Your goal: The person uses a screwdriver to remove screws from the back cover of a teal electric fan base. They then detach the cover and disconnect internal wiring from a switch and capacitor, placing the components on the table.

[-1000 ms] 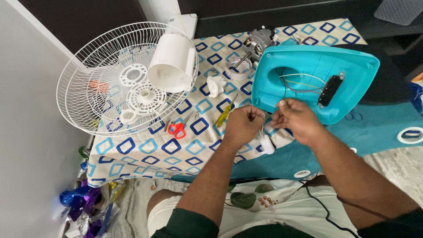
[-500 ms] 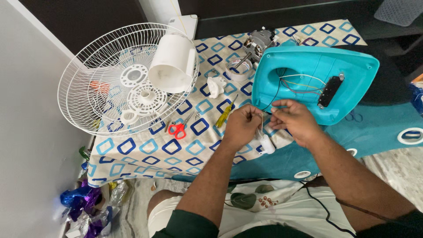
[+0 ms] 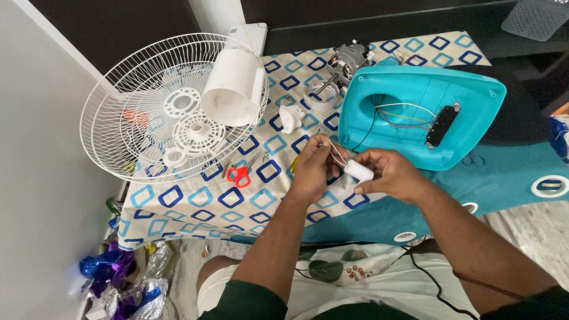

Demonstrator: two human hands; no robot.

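1. Two hands now share one small white cylindrical plastic component [image 3: 359, 170]: the right hand [image 3: 394, 175] has closed its grip around the body, holding it level just above the near edge of the bench [image 3: 178, 201].
2. The left hand [image 3: 312, 167] pinches the thin pale wire leads [image 3: 335, 153] that run from that component, pulling them up and to the left.
3. Half a second ago the component hung down between the two hands while both pinched its leads; now it is turned on its side and carried in the right palm, so the leads stand clear for handling.
4. Just beyond, the turquoise plastic fan base [image 3: 415, 95] lies with its coloured wires and black switch block showing; it has not moved.
5. Farther left lie the red-handled scissors [image 3: 239, 173], largely unchanged, and the white wire fan guard [image 3: 118, 118].
6. The yellow-handled screwdriver is now mostly hidden behind the left hand.
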